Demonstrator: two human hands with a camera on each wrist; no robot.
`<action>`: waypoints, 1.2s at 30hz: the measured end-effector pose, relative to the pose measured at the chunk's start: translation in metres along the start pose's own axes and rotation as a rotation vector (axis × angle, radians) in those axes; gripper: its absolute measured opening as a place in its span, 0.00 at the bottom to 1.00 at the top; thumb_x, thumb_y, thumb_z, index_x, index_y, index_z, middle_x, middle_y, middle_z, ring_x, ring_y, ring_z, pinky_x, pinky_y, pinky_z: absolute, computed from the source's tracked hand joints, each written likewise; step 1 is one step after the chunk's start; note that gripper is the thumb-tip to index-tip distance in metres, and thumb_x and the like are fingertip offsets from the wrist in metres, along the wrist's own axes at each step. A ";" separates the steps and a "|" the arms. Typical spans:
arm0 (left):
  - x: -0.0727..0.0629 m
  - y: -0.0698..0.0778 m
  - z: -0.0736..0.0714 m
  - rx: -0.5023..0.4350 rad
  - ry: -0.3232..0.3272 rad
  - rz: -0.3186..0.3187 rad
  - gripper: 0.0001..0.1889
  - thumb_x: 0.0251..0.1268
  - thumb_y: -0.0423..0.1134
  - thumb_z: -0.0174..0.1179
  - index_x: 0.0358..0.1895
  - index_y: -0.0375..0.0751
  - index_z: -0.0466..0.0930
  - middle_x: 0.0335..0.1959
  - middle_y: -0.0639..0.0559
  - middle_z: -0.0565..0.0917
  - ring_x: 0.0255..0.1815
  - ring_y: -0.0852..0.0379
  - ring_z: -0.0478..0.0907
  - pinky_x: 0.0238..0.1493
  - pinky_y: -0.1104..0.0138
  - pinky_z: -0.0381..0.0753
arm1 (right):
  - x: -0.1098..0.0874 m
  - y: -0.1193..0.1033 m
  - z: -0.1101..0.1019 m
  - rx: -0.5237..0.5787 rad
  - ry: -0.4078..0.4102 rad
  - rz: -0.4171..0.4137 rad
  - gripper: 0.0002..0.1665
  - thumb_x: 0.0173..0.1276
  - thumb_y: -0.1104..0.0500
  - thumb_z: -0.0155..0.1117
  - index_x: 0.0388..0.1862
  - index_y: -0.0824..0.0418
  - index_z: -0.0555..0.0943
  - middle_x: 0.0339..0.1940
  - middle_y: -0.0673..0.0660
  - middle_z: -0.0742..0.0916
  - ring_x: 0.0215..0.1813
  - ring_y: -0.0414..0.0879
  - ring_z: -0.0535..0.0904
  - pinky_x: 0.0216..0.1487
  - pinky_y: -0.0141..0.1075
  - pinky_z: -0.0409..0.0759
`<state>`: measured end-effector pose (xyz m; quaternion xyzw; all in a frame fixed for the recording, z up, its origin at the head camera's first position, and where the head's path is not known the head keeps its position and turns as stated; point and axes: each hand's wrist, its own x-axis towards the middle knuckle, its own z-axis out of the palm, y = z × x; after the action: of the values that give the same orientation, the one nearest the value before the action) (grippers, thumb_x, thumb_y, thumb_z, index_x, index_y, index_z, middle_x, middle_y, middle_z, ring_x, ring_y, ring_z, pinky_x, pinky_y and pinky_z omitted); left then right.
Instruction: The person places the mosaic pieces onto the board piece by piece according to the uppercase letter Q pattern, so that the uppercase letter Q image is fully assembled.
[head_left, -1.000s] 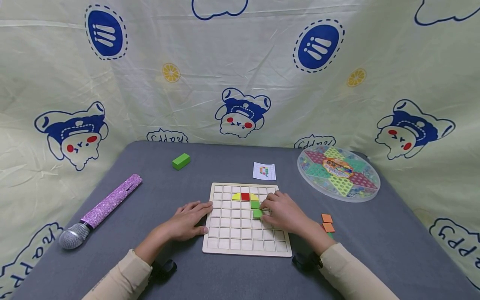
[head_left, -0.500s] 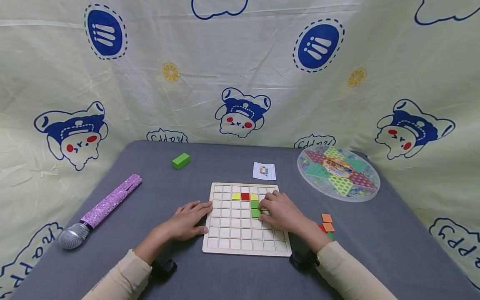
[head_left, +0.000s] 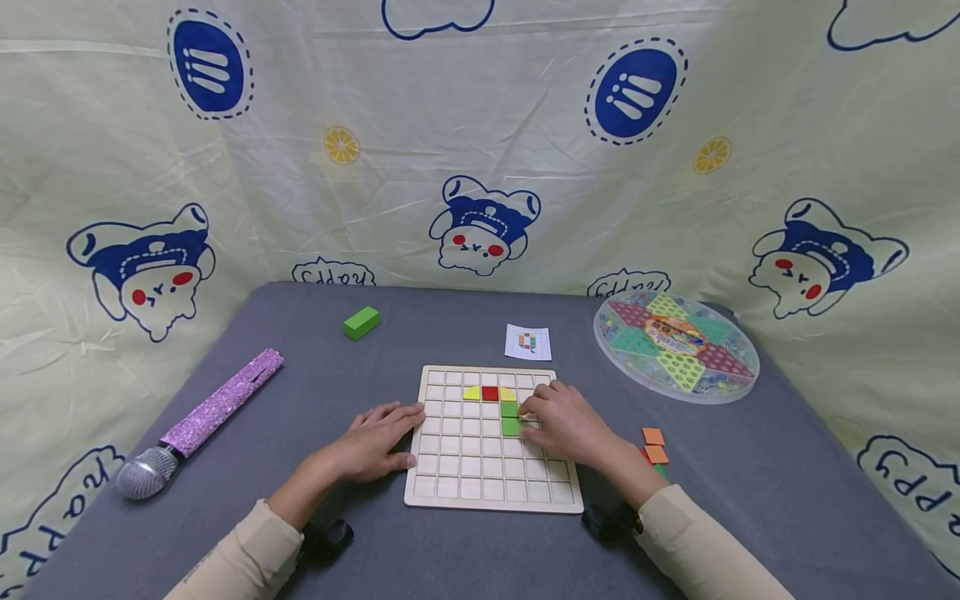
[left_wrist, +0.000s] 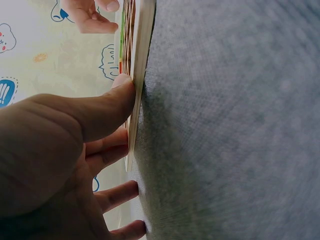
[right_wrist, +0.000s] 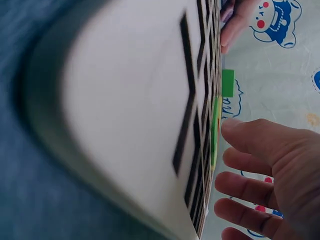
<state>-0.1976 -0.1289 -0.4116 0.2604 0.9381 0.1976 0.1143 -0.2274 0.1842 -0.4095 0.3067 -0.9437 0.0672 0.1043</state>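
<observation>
A wooden grid board [head_left: 491, 492] lies in the middle of the table in the head view. Its upper rows carry a red square tile [head_left: 490, 393] between two yellow tiles [head_left: 472, 393] with curved or slanted edges. Below the right yellow one, two green square tiles [head_left: 511, 427] form a column. My left hand [head_left: 378, 442] rests at the board's left edge, thumb and fingertips touching it. My right hand [head_left: 566, 427] is over the board's right side, fingertips beside the green tiles. In the right wrist view its fingers [right_wrist: 245, 186] are apart and hold nothing.
Orange tiles [head_left: 655, 454], with red and green ones partly hidden, lie right of the board. A patterned card [head_left: 528, 342] and a round clear box [head_left: 677, 350] lie behind. A green block [head_left: 362, 322] and a glittery microphone [head_left: 217, 408] are on the left.
The lower green tile has shifted slightly left and now lines up under the upper one. My right hand has barely moved, and my left hand stays on the board's edge.
</observation>
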 end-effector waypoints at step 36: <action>0.000 0.001 0.000 0.016 -0.007 -0.008 0.35 0.65 0.47 0.58 0.73 0.44 0.56 0.74 0.49 0.60 0.74 0.40 0.52 0.65 0.40 0.53 | -0.111 0.121 -0.043 0.026 -0.061 0.254 0.13 0.58 0.54 0.69 0.41 0.58 0.84 0.38 0.54 0.84 0.42 0.52 0.77 0.43 0.51 0.74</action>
<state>-0.1972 -0.1281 -0.4118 0.2580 0.9404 0.1886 0.1164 -0.2047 0.3523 -0.4023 0.1878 -0.9768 0.0826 0.0623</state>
